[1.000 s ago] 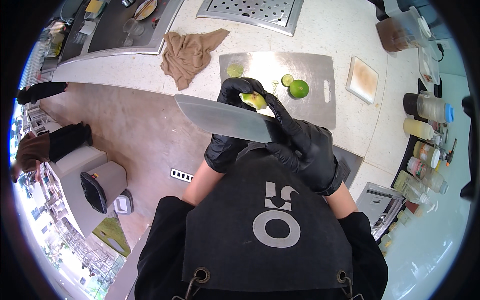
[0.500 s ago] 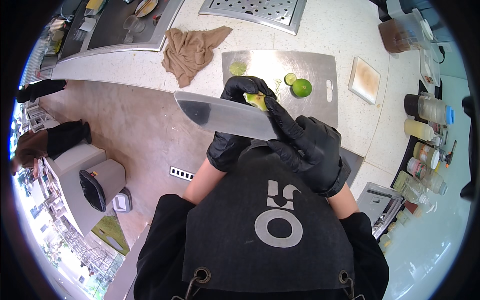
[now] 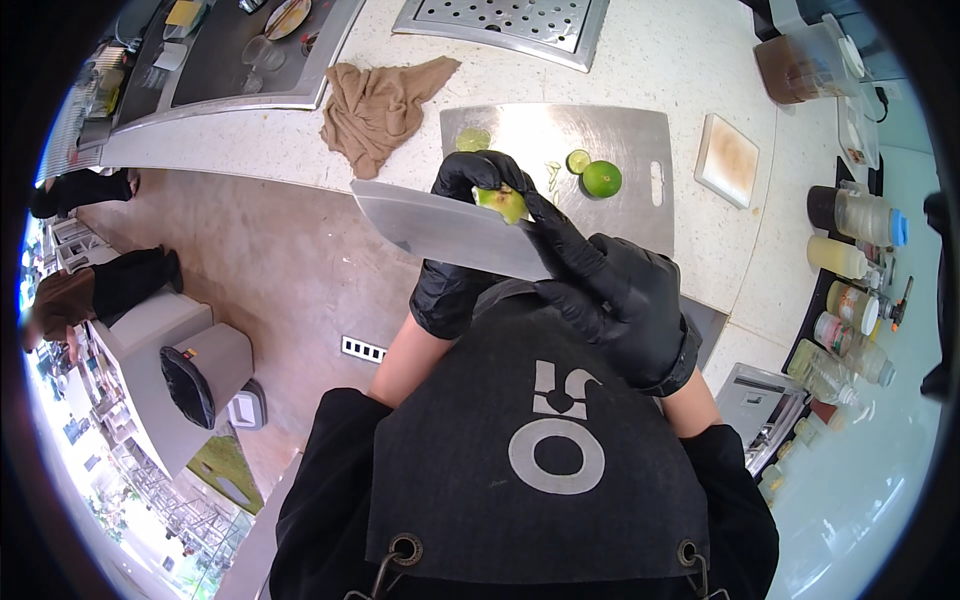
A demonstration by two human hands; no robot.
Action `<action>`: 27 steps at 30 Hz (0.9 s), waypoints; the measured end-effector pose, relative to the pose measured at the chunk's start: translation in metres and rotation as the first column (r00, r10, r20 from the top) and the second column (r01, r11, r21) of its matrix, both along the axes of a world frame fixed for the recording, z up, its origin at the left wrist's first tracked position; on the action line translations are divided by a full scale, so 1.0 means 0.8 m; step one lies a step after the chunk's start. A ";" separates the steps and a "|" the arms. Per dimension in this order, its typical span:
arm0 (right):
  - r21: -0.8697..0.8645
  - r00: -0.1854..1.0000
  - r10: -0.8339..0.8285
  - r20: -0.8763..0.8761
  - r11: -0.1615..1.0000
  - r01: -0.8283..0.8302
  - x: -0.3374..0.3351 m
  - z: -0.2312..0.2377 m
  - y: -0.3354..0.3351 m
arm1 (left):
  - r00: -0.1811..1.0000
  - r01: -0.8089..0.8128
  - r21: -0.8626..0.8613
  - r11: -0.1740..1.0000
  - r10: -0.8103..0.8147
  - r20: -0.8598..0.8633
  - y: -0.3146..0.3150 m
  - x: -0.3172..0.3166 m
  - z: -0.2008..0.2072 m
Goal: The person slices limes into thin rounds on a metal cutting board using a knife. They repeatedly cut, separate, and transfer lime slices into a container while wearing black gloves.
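Note:
Black gloves cover both hands, held up in front of the apron. My left hand is closed round a partly peeled lime, pale green with a brownish spot. In my right hand is a wide-bladed kitchen knife; the fingers hide its handle. Its blade points left, crosses in front of my left hand and lies against or very near the lime. Beyond the hands, a metal cutting board carries a whole-looking lime, a small cut lime end, a thin lime piece and peel slivers.
A crumpled brown cloth lies left of the board, near a sink. A perforated metal drain tray sits beyond. To the right are a white block, a lidded jug and several bottles. People stand far left.
The held lime has shifted slightly left and turned, showing more of its pale side. The knife blade has tilted a little. Both hands stay in nearly the same place.

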State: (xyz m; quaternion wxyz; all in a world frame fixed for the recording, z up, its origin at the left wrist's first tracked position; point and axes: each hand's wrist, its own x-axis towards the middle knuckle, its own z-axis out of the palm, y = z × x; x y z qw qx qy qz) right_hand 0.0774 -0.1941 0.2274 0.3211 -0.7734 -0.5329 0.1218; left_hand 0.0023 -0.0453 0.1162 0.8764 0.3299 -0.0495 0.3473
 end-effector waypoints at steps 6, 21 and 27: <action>0.035 1.000 0.016 -0.007 0.999 -0.016 0.004 -0.003 0.003 | 0.999 0.038 0.009 0.999 -0.038 -0.004 -0.001 0.001 0.000; 0.049 1.000 -0.010 -0.015 0.999 0.010 0.009 -0.008 0.014 | 0.982 0.067 -0.070 0.995 -0.078 -0.169 -0.005 -0.003 -0.004; 0.015 1.000 0.020 -0.005 1.000 -0.020 0.016 -0.007 0.012 | 0.974 0.110 -0.039 0.993 -0.116 -0.197 -0.006 -0.009 -0.004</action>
